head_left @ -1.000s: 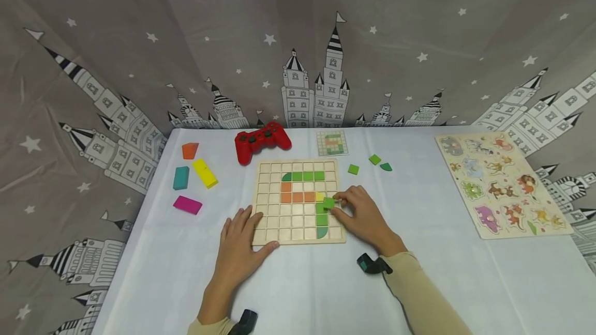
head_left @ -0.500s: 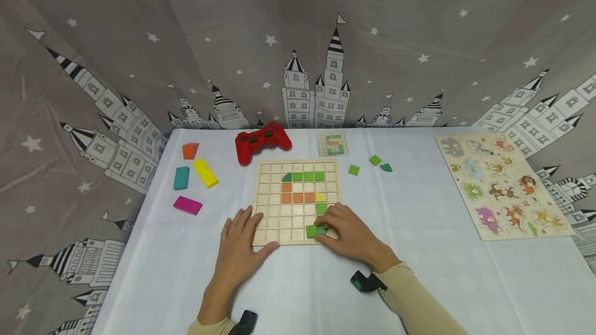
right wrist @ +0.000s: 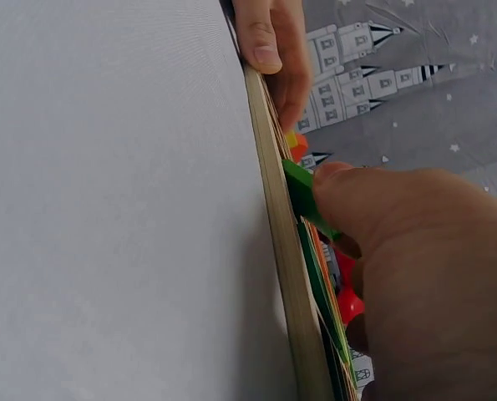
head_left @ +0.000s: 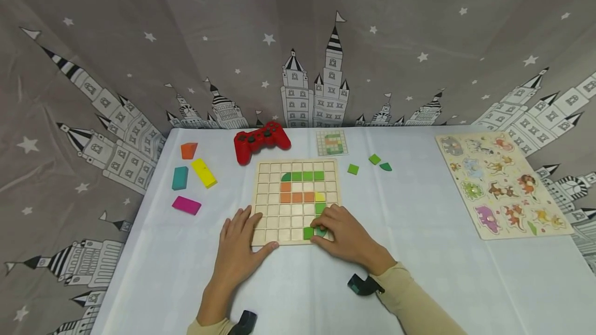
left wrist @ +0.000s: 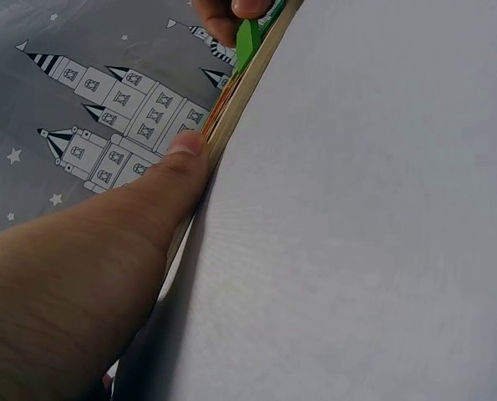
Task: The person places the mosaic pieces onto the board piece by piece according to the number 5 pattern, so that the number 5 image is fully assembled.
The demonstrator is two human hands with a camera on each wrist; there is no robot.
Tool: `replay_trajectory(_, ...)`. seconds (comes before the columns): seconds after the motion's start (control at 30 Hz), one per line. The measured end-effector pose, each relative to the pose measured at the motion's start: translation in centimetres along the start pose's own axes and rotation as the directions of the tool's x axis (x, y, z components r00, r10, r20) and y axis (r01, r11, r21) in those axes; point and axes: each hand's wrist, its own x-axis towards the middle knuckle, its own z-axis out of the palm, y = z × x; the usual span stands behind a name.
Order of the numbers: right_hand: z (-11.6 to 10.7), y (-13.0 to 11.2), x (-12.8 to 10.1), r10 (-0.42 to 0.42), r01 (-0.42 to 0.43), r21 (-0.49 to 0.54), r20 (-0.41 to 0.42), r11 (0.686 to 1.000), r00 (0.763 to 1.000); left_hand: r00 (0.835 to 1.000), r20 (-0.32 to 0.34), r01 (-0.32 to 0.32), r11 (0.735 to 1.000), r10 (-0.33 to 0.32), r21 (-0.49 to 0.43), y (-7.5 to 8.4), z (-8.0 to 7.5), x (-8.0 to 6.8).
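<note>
A wooden grid board [head_left: 270, 190] lies in the middle of the table, with green, orange and yellow tiles set in its cells. My right hand [head_left: 342, 234] rests on the board's near right corner, and its fingertips hold a green square tile [head_left: 308, 233] down in the bottom row. The same green tile [right wrist: 302, 196] shows edge-on under my thumb in the right wrist view. My left hand [head_left: 239, 244] lies flat with straight fingers on the board's near left corner, the thumb [left wrist: 177, 171] against the board's edge [left wrist: 240, 92].
A red game controller [head_left: 262, 140] and a small pattern card [head_left: 332, 142] lie behind the board. Loose green pieces [head_left: 353, 169] sit to the right. Orange, yellow, teal and pink blocks [head_left: 204, 172] lie at the left. An animal puzzle board [head_left: 503, 182] lies at far right.
My right hand carried the green tile from the board's right side down to the bottom row and lowered it into a cell. The left hand stayed put.
</note>
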Motion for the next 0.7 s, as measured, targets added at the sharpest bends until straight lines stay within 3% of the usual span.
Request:
replay_trajectory(0.4, 0.11, 0.0, -0.01, 0.017, -0.016, -0.062, 0.013, 0.998, 1.0, 1.0, 0.011, 0.002, 1.0, -0.002, -0.001, 0.08, -0.1, 0.0)
replay_trajectory(0.7, 0.17, -0.35, 0.12, 0.004, -0.006, -0.058, -0.024, 0.998, 1.0, 1.0, 0.012, 0.004, 1.0, -0.004, 0.002, 0.08, -0.11, 0.05)
